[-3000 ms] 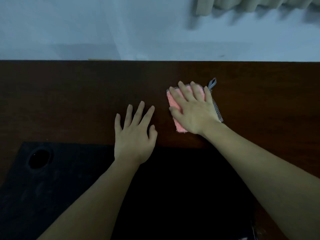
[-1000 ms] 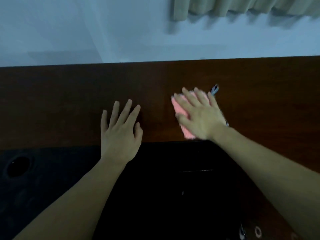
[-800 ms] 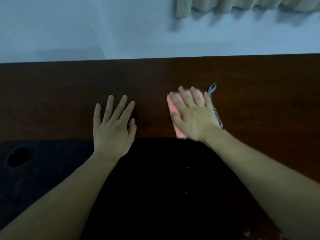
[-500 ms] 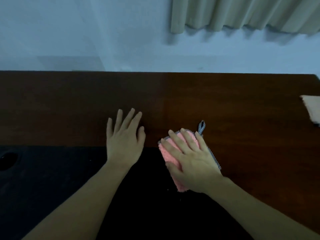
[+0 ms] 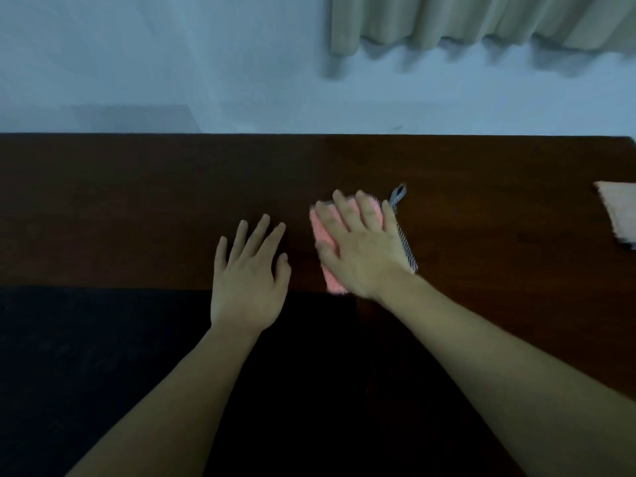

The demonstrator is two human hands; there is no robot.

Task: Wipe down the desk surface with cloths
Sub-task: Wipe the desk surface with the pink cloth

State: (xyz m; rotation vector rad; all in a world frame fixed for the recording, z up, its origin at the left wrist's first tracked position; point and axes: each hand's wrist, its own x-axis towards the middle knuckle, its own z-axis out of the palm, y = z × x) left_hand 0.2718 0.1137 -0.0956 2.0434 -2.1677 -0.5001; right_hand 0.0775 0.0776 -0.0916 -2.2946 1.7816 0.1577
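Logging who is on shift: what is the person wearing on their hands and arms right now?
Nothing shows on either one. The left hand and the right hand are bare, with no gloves, rings, watch or wristband in sight. Both forearms are uncovered as far as the picture's lower edge, so no sleeves show. The picture is dim and slightly blurred.

Home room: wooden desk (image 5: pixel 447 166), curtain (image 5: pixel 481 22)

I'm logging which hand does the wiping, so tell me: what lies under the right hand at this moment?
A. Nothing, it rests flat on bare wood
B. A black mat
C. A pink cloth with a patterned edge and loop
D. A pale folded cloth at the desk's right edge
C: the right hand presses with straight fingers on the pink cloth, whose patterned edge shows beside it.
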